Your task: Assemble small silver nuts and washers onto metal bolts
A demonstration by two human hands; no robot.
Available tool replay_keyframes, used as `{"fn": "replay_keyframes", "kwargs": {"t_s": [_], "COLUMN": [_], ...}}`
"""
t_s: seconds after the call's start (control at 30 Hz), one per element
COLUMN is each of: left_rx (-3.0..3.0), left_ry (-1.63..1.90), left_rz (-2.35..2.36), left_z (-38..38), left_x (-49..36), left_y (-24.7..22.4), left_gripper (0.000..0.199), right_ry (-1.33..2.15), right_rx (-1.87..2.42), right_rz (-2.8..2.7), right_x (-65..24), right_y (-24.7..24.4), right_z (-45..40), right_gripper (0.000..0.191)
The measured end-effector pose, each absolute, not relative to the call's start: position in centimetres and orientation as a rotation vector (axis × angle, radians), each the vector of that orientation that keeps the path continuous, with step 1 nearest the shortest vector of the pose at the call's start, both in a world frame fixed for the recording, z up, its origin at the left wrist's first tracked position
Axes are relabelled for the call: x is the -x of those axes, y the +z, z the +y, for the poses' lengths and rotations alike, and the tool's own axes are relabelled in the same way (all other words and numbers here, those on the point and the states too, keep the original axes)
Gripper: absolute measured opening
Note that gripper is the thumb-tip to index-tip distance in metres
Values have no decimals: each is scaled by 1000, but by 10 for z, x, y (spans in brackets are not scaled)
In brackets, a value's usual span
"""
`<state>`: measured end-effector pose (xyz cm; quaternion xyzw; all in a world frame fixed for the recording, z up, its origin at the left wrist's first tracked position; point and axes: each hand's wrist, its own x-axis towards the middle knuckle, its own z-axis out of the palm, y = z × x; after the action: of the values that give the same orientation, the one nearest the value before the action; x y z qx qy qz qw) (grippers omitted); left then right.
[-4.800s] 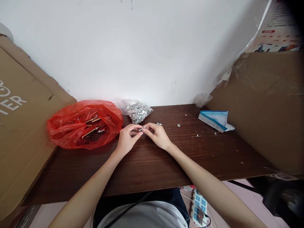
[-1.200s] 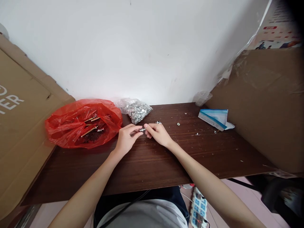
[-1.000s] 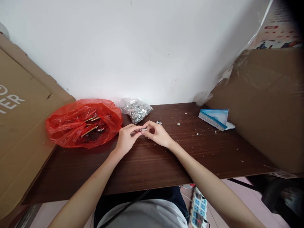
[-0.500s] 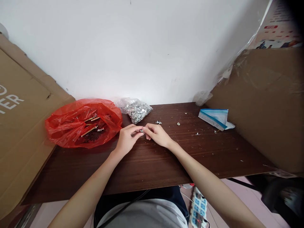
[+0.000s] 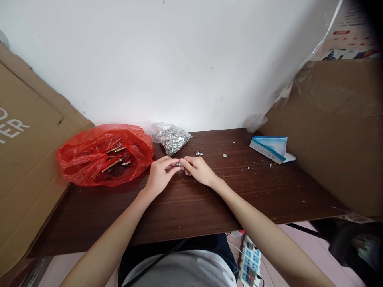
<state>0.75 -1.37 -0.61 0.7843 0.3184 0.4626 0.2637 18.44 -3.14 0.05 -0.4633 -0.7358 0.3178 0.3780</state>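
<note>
A small silvery metal part (image 5: 178, 164) is held between both hands above the dark brown table (image 5: 191, 207). My left hand (image 5: 161, 172) pinches it from the left with thumb and index finger. From the right, the closed fingers of my right hand (image 5: 197, 169) grip the same part, the thumb lying over it. Just behind the hands lies a clear bag of shiny metal pieces (image 5: 175, 139). To the left, an open red plastic bag (image 5: 104, 155) holds dark small pieces and several brass-coloured rods.
Behind the right hand lie a small metal fitting (image 5: 199, 154) and a round piece (image 5: 224, 156). A blue and white folded packet (image 5: 269, 148) rests farther right. Cardboard boxes flank the table at left (image 5: 32, 159) and right (image 5: 335, 131), with a white wall behind.
The fingers have shifted very slightly, and more of the small metal part shows between them. Both arms stay almost where they were.
</note>
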Motion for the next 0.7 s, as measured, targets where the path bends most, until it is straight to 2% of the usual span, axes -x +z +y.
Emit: {"fn": "replay_keyframes", "kwargs": {"t_s": [0.27,0.47,0.7], "left_rx": [-2133,-2130,-2130], "left_ry": [1262,1243,1236], "left_rz": [849,864,862], "left_z": [-13,-13,-14], "left_x": [-7,-7,-8], "left_y": [-8,-7,-7], "left_gripper": [18,18,17], "right_ry": [771,844,717], "right_rx": [1179,1096,1173], "right_rz": [-1861,-1836,-1929], "right_x": [-184,-185,-184], "right_y": [-1,-3,-1], "right_z": [-30,-29,-30], "right_gripper": [20,20,29]}}
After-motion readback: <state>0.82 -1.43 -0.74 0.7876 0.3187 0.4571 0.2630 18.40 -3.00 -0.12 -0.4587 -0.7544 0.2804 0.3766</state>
